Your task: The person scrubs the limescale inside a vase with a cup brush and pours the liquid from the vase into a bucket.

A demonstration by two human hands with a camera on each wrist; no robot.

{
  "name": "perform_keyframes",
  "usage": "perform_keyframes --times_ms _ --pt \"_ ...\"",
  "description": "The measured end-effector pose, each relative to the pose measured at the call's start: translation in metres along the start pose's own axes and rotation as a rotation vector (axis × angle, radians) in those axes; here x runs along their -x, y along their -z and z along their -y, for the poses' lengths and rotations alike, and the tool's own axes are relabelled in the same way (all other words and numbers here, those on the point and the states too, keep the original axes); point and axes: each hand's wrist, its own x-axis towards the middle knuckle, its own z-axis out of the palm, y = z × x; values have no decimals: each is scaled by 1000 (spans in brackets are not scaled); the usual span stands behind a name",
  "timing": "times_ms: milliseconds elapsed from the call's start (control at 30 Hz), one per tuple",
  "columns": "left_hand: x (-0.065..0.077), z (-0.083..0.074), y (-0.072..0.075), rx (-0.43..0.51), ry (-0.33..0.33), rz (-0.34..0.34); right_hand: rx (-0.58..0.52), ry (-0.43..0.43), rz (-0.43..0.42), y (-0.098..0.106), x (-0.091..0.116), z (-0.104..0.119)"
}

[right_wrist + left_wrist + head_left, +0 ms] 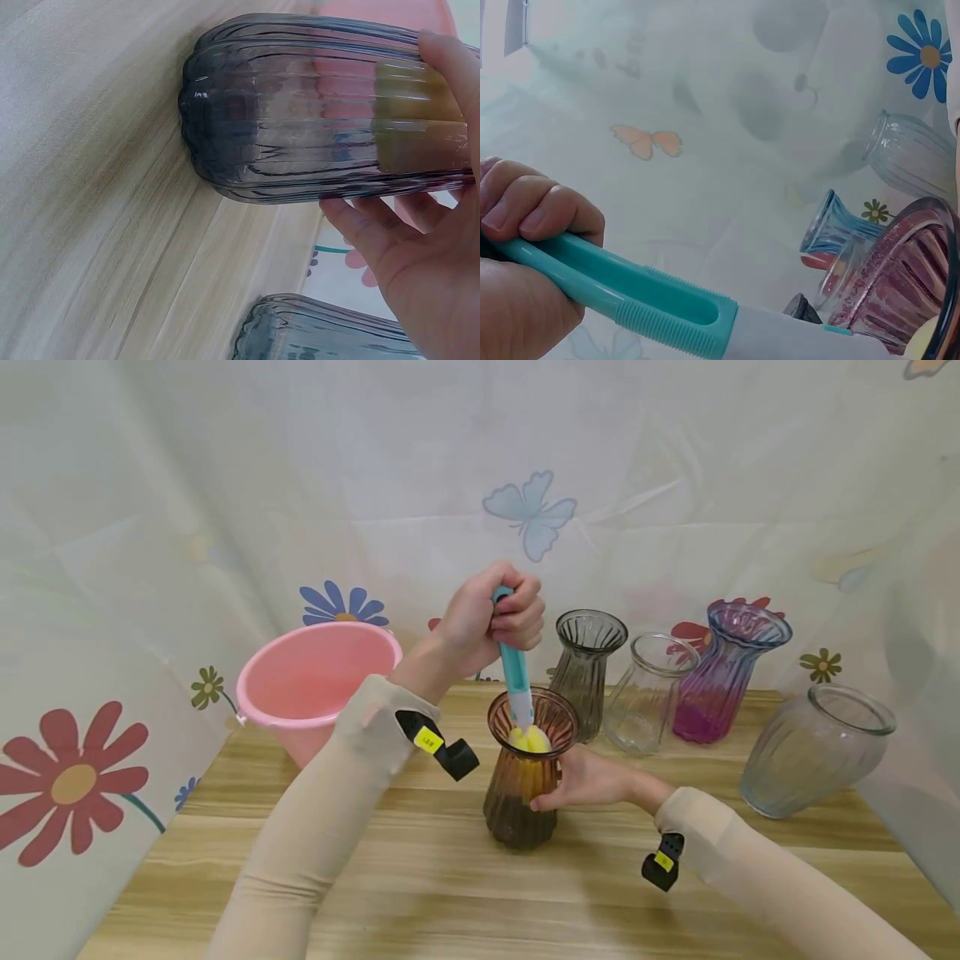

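Observation:
My left hand (501, 614) grips the teal handle of a sponge bottle brush (515, 670), fingers wrapped round it. The brush points down, and its yellow sponge head (529, 740) sits inside the neck of a ribbed glass vase (517, 814), reddish-brown above and dark grey below. Around the side of this vase my right hand (588, 779) holds it, thumb on the near face. In the right wrist view the yellow sponge (416, 112) shows through the glass of the vase (285, 112). The left wrist view shows the teal handle (637, 289) in my curled fingers.
A pink bucket (322, 672) stands left on the wooden table (405, 893). Behind and right of the held vase are a grey vase (588, 672), a clear vase (637, 718), a blue-to-purple vase (720, 677) and a wide clear jar-like vase (806, 756). A patterned curtain (420, 460) hangs behind.

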Motion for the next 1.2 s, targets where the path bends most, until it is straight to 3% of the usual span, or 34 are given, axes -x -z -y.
perform_keyframes --times_ms 400,933,1200 --pt "7 -19 -2 37 -74 -70 103 -40 -21 -3 1 -1" --pt "13 -43 -6 40 -152 -82 43 -18 -18 -3 1 -2" --pt "26 -46 0 112 -215 -87 57 -25 -32 -3 3 -3"
